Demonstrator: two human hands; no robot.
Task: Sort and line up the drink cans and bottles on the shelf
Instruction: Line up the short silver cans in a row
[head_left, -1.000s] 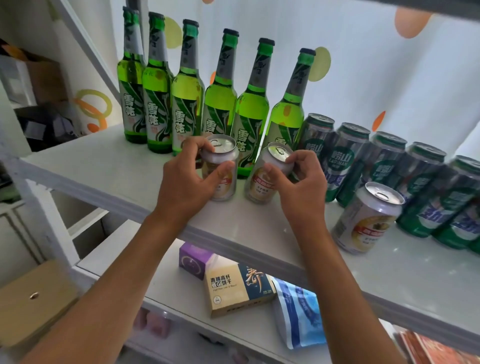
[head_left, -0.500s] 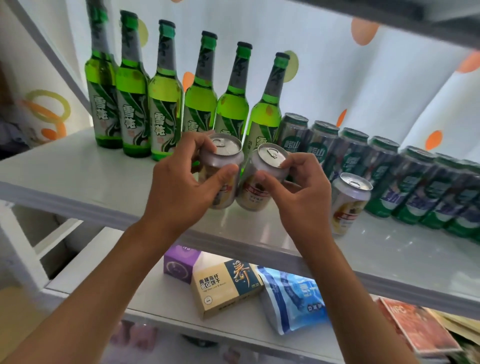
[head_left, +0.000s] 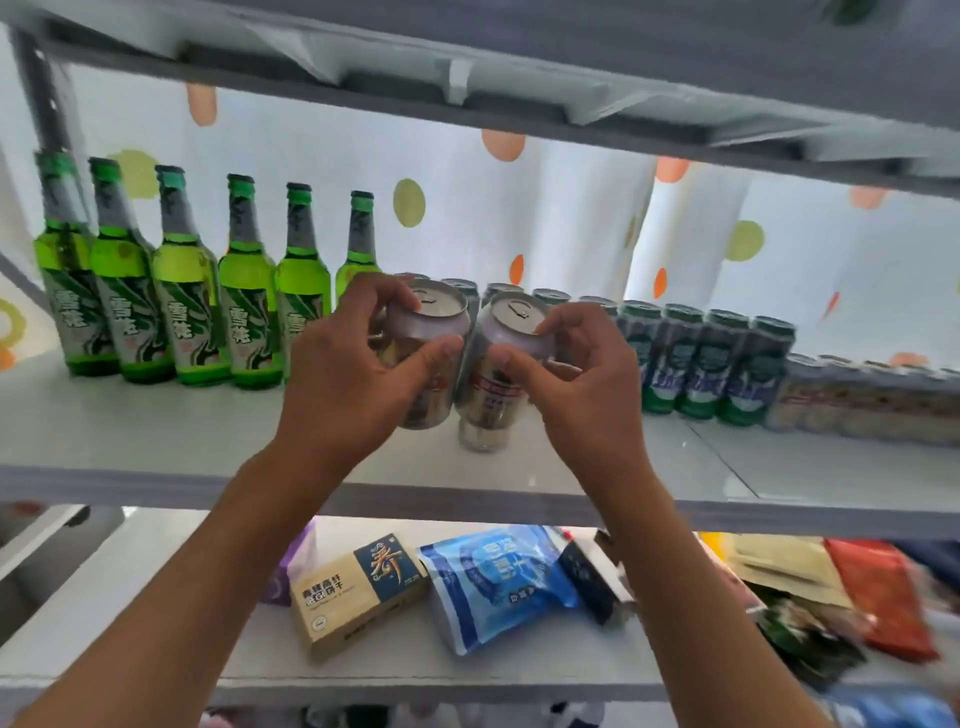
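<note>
Gripping one silver can (head_left: 434, 332) in my left hand (head_left: 343, 384) and another silver can (head_left: 501, 364) in my right hand (head_left: 587, 395), fingers curled round each, I hold both above the shelf (head_left: 156, 431), touching.

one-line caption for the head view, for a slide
Left hand and right hand each grip a silver can above the shelf, green bottles lined behind.

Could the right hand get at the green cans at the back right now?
Probably not as things stand: the right hand grips a silver can, so it is occupied. The path itself looks free, since the green cans stand just to its right on the shelf with nothing in front.
</note>
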